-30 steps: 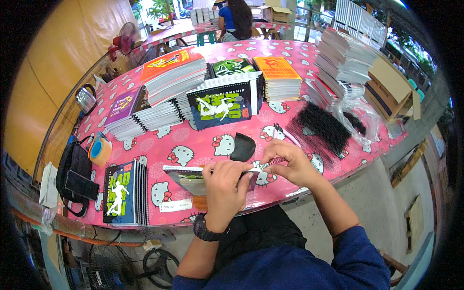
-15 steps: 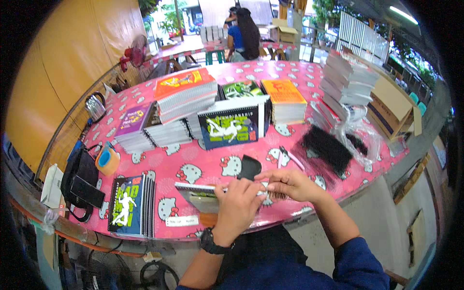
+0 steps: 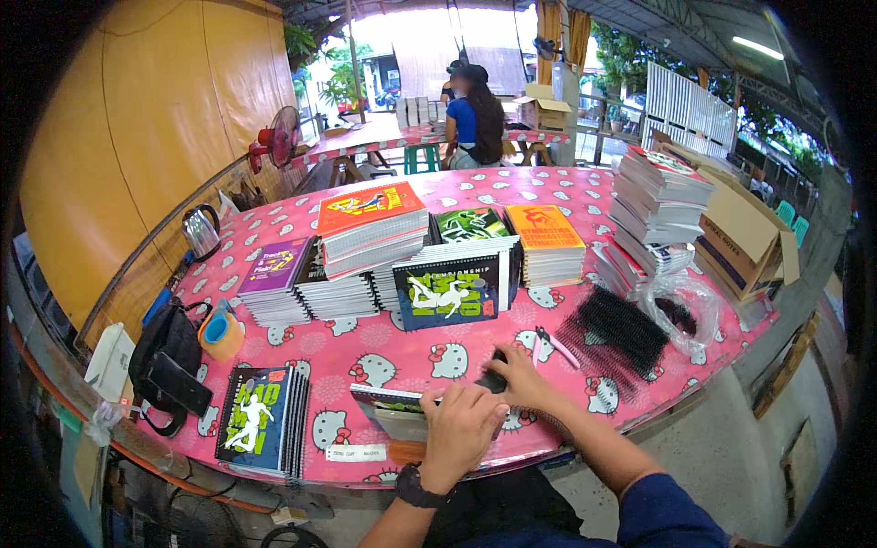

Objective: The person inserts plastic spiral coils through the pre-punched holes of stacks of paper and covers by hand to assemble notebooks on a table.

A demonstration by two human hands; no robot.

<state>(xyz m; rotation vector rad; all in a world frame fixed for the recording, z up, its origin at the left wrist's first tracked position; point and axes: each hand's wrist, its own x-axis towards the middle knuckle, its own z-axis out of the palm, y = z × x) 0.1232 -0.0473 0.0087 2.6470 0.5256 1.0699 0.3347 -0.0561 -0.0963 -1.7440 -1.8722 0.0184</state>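
Near the table's front edge, my left hand (image 3: 459, 434) is closed over the top of a stack of punched pages (image 3: 388, 411) with a dark, green-patterned cover. The stack leans on its long edge, partly hidden by that hand. Just to the right, my right hand (image 3: 528, 382) has its fingers closed around a small black flat piece (image 3: 491, 375). An orange-brown block (image 3: 406, 452) and a white strip with writing (image 3: 356, 453) lie by the stack. Pink-handled pliers (image 3: 555, 348) rest beyond my right hand, beside a pile of black spiral coils (image 3: 617, 331).
Spiral notebooks (image 3: 260, 420) lie at the left, near a black bag (image 3: 164, 370) and tape rolls (image 3: 221, 334). Across the middle stand several notebook piles (image 3: 375, 239). A tall book stack (image 3: 660, 205) and a cardboard box (image 3: 744, 228) are right. People sit at a far table.
My right hand has left the end of the page stack and reached forward to the black piece, which lay loose before. My left hand stays on the stack. The view has tilted up.
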